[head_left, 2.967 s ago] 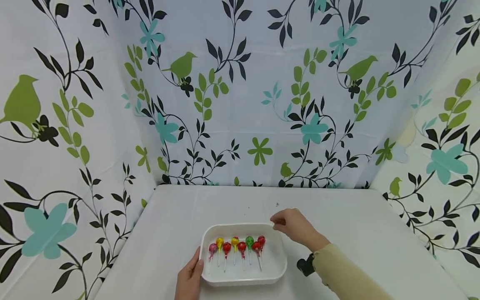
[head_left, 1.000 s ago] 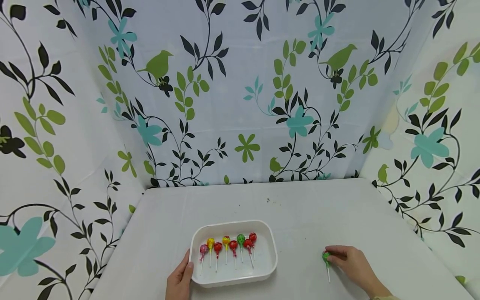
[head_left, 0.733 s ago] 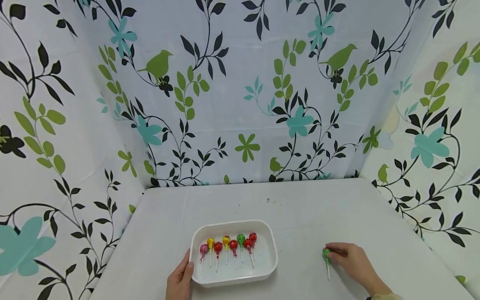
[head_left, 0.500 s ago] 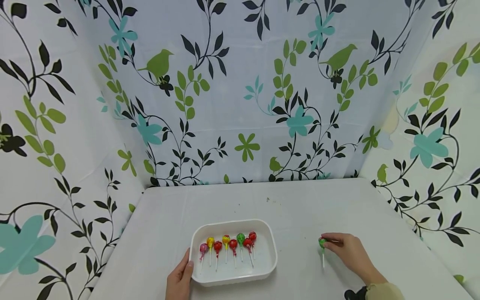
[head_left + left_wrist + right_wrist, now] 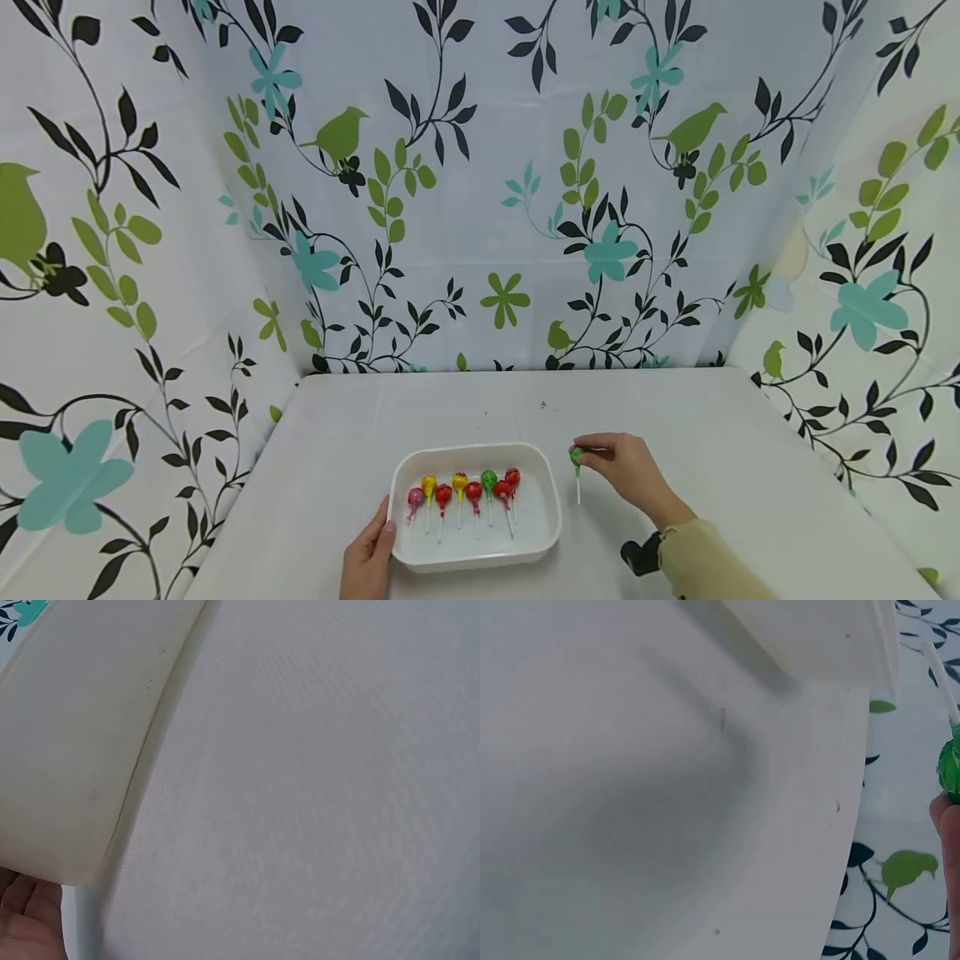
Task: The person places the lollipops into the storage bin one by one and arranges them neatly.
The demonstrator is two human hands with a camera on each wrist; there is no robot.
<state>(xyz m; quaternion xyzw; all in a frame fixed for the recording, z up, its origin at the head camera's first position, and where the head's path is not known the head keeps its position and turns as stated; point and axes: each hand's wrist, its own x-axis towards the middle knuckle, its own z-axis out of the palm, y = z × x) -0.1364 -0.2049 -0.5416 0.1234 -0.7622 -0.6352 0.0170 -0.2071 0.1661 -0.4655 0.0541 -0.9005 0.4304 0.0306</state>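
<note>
My left hand (image 5: 369,554) grips the left end of the white tray (image 5: 525,533), thumb over the rim; in the left wrist view its fingers (image 5: 30,919) meet the tray's outer wall (image 5: 75,750). My right hand (image 5: 626,471) pinches a green lollipop (image 5: 576,456) by its wrapped head between thumb and fingers, stick pointing down, just beyond the tray's back right corner. At the right wrist view's edge that lollipop's green head (image 5: 949,766) shows above a fingertip. Inside the tray, a row of lollipops includes a pink one (image 5: 416,497), yellow ones (image 5: 428,485), red ones (image 5: 443,495) and a green one (image 5: 489,480).
The tray stands on a white table (image 5: 337,433). A patterned curtain (image 5: 480,208) with birds and leaves encloses the back and both sides. A black wrist device (image 5: 640,557) sits at the right sleeve (image 5: 705,558). Small dark specks (image 5: 543,405) mark the tabletop behind the tray.
From beside the tray's back right corner, my right hand went out to the right, took the green lollipop and brought it left toward the tray. The left hand keeps its hold.
</note>
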